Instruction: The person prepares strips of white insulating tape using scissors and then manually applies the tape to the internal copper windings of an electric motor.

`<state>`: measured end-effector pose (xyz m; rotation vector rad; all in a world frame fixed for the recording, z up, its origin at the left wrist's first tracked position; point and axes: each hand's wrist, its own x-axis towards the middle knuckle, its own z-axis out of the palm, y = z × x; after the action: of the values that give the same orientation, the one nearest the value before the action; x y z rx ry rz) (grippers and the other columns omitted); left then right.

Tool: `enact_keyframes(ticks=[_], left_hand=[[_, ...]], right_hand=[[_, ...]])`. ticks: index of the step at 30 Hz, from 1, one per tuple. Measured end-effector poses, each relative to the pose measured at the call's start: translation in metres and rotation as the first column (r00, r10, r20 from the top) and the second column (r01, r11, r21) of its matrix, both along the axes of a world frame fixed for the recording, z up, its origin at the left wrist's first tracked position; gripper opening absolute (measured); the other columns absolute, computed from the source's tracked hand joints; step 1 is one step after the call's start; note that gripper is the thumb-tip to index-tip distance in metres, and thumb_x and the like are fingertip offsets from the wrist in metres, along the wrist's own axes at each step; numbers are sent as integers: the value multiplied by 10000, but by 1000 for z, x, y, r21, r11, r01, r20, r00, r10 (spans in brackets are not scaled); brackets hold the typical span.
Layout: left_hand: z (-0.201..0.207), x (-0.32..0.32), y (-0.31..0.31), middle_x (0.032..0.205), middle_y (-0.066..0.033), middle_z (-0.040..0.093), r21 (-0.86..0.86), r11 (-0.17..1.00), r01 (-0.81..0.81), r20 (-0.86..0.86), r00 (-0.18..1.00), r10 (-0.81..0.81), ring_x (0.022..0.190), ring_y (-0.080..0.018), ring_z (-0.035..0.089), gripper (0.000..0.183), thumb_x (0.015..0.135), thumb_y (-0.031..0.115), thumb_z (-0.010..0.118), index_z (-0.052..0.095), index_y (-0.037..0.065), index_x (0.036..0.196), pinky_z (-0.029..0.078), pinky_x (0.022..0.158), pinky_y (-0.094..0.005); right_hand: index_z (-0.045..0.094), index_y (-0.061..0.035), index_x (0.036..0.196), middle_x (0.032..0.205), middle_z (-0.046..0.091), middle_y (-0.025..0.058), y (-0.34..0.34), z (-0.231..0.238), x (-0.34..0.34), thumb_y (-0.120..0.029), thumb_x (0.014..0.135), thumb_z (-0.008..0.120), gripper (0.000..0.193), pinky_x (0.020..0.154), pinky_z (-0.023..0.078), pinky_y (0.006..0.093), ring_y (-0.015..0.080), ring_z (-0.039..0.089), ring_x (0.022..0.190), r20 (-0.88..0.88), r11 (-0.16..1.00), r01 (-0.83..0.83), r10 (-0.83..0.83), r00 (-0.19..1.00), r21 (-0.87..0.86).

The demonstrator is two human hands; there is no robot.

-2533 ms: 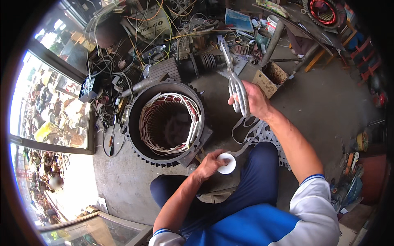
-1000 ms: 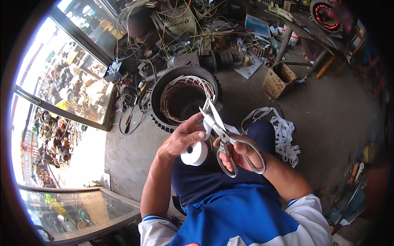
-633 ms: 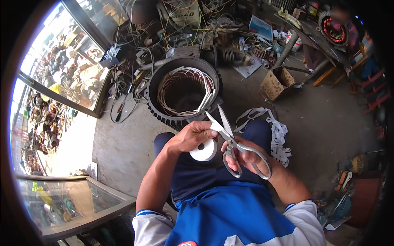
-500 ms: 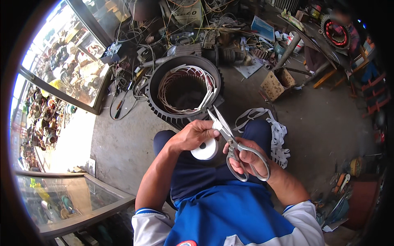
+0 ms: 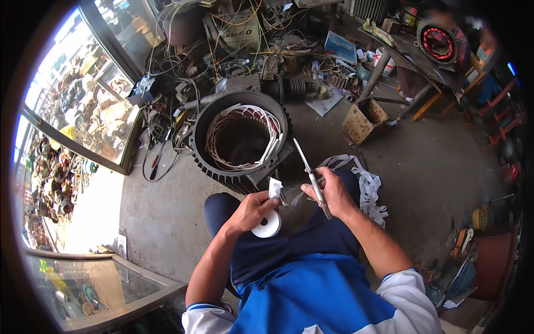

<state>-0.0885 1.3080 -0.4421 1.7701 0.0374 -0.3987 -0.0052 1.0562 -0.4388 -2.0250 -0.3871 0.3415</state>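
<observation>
My left hand (image 5: 253, 211) pinches a white tape roll (image 5: 269, 226) above my lap, and a short folded white tape end (image 5: 274, 189) stands up from its fingertips. My right hand (image 5: 335, 193) is wrapped round metal scissors (image 5: 307, 162), seen nearly edge-on, blades together and pointing up and away from me. A thin pale strip (image 5: 293, 201) runs between the two hands; which hand holds it I cannot tell. Beyond them sits a dark finned motor housing (image 5: 196, 146) with bundled white and reddish leads (image 5: 272, 139) round its inside rim.
Loose white ribbon (image 5: 369, 192) lies heaped beside my right knee. A stained square container (image 5: 359, 123) stands farther right. Cables and motor parts crowd the back. A glass-topped case (image 5: 105, 284) is at lower left, and a person sits near a red-wound stator (image 5: 438, 44) at far right.
The scissors have swung away from the tape to the right, their blades going from apart to together. My left hand and the roll have moved slightly down and left.
</observation>
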Motion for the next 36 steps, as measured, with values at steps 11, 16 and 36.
enact_keyframes(ticks=[11, 16, 36], left_hand=[[-50, -38, 0, 771, 16, 657, -206, 969, -139, -147, 983, 110, 683, -63, 579, 280, 1046, 279, 612, 693, 24, 964, 473, 610, -261], [-49, -45, -15, 792, 35, 635, -280, 951, -135, -172, 981, 88, 712, -53, 554, 285, 1044, 302, 624, 694, 33, 984, 461, 632, -260], [13, 0, -11, 895, -66, 699, -590, 567, -574, -33, 719, 694, 783, -153, 650, 228, 1040, 234, 621, 668, 14, 998, 533, 710, -296]], right_hand=[[513, -20, 1365, 1138, 663, 264, 51, -48, 56, -196, 963, 568, 442, 860, 547, 532, 448, 683, 986, 381, 919, 44, 119, 917, -391], [547, -26, 1334, 1095, 645, 273, 106, -77, 60, -164, 920, 605, 440, 792, 553, 556, 461, 689, 899, 376, 841, 105, 123, 918, -531], [429, 2, 1476, 1317, 589, 143, 67, -15, -36, -494, 1014, 604, 701, 963, 513, 358, 212, 596, 1207, 22, 883, -235, 248, 968, 407]])
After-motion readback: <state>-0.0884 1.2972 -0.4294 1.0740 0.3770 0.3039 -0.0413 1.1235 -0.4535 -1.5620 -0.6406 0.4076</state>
